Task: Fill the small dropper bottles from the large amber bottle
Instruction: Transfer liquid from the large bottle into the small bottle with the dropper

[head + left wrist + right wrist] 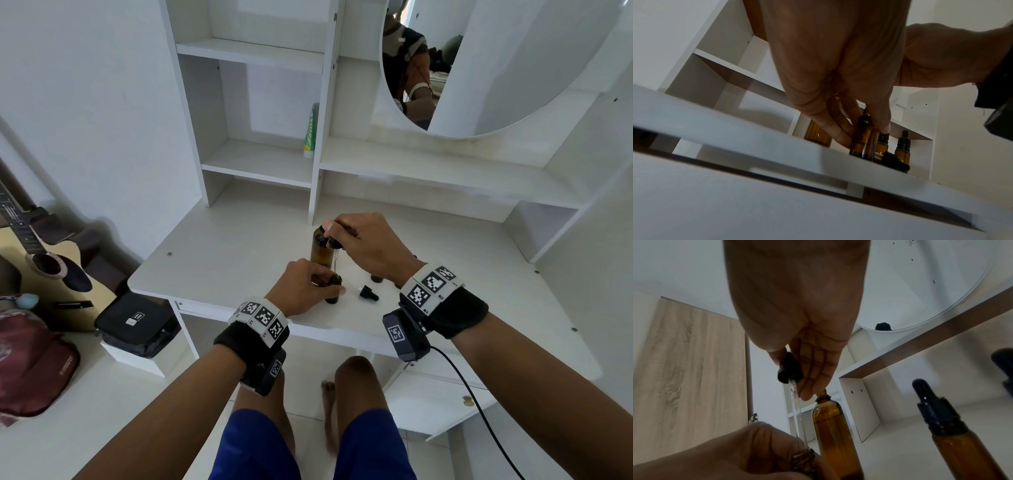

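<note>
The large amber bottle (320, 247) stands uncapped on the white desk (222, 253), also seen as the tall bottle (830, 423). My left hand (308, 286) grips a small open amber dropper bottle (333, 287) just in front of it; its body shows between my fingers (865, 139). My right hand (363, 240) pinches the black bulb of a dropper (789, 368). Its glass pipette (797, 413) points down into the small bottle's mouth (803, 457).
A loose black dropper cap (369, 293) lies on the desk right of the small bottle. Capped small bottles (902, 147) (953, 434) stand behind, partly hidden under my right wrist. A tube (310, 137) leans in the shelf unit. A guitar (51, 270) and a black pouch (137, 322) lie left.
</note>
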A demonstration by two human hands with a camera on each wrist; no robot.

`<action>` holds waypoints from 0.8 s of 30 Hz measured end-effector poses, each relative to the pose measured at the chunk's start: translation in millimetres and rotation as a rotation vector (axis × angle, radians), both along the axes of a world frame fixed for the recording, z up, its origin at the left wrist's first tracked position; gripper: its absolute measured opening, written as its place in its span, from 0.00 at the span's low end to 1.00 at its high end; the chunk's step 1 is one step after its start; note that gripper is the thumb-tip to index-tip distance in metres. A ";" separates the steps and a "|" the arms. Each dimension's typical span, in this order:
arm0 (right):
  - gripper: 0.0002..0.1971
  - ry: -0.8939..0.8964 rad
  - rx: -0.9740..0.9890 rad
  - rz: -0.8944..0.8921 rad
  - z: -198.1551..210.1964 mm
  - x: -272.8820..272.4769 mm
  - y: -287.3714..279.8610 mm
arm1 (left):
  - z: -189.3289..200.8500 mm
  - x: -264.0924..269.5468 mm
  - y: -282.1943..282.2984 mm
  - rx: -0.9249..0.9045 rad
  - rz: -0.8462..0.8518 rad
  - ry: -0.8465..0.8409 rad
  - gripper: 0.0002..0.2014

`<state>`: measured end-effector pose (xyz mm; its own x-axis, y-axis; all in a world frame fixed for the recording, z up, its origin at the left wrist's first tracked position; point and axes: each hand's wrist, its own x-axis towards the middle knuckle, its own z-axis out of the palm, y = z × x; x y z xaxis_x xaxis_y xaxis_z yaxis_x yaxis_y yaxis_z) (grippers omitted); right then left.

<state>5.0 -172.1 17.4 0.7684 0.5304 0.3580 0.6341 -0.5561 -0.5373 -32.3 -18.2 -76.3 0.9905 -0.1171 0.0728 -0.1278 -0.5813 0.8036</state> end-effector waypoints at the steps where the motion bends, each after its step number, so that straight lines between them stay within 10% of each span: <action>1: 0.22 -0.002 0.010 0.004 -0.4 0.3 -0.3 | 0.0 -0.4 0.0 0.000 0.001 -0.003 0.15; 24: 0.20 -0.221 0.254 -0.114 47.2 33.6 13.0 | 3.2 -2.5 -1.0 -0.036 0.008 0.030 0.15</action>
<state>38.6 -159.0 64.5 0.7068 0.3182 0.6318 0.6920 -0.4968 -0.5238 -34.8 -19.2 -73.1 0.9932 -0.1065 0.0471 -0.0985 -0.5531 0.8272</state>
